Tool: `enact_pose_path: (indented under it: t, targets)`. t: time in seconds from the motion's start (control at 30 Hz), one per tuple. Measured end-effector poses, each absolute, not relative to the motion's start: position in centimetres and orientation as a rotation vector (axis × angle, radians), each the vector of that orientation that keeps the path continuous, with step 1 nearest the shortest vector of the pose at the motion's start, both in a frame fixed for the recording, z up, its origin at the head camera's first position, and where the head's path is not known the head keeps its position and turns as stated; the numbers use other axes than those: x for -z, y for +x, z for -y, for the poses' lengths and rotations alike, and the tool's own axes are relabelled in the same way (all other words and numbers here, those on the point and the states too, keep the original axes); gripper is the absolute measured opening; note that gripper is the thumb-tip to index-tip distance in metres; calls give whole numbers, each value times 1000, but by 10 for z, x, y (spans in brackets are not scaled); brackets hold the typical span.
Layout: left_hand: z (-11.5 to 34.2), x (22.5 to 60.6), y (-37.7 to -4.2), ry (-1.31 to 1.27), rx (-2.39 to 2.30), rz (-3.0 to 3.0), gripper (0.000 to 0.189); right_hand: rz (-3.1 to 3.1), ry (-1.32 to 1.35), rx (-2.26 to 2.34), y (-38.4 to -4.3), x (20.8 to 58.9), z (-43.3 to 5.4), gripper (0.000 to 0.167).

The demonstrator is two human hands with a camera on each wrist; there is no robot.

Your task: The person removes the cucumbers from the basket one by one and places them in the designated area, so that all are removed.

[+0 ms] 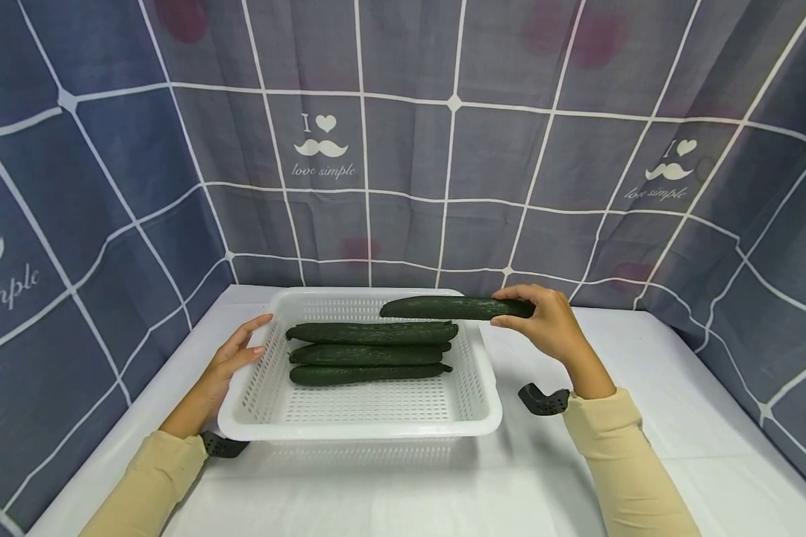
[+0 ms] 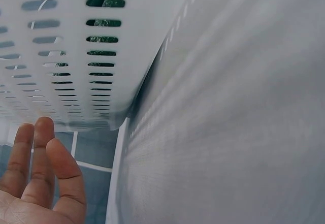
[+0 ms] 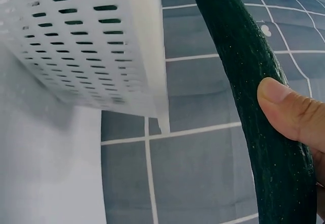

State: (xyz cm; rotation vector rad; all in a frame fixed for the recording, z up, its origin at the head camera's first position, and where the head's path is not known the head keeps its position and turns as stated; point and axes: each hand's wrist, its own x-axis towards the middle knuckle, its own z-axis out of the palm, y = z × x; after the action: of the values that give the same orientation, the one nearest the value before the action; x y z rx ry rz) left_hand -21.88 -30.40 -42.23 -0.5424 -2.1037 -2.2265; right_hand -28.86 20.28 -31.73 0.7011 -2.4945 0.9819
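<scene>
My right hand [image 1: 547, 324] pinches a long dark green cucumber [image 1: 436, 307] by its right end, thumb on one side and fingers on the other. The cucumber is held roughly level above the back right part of a white plastic basket [image 1: 359, 430]. In the right wrist view, the thumb presses on the cucumber [image 3: 254, 76], beside the basket's slotted wall [image 3: 91, 46]. Several more cucumbers [image 1: 369, 354] lie side by side in the basket. At its left rim is my left hand [image 1: 222, 373], fingers loosely extended; the left wrist view shows the fingers [image 2: 43, 158] near the slotted wall.
The basket stands on a white-covered table [image 1: 349, 492]. A grey-blue curtain [image 1: 403, 149] with white grid lines hangs behind and at both sides. Black wrist devices [image 1: 544, 400] sit on both wrists.
</scene>
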Motion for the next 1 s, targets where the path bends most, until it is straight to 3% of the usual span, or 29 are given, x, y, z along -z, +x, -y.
enact_pose_path:
  t: [1.0]
  targets:
    - [306, 425, -219, -561, 2244, 2095, 56, 2367, 550, -1117, -300, 350, -248, 36]
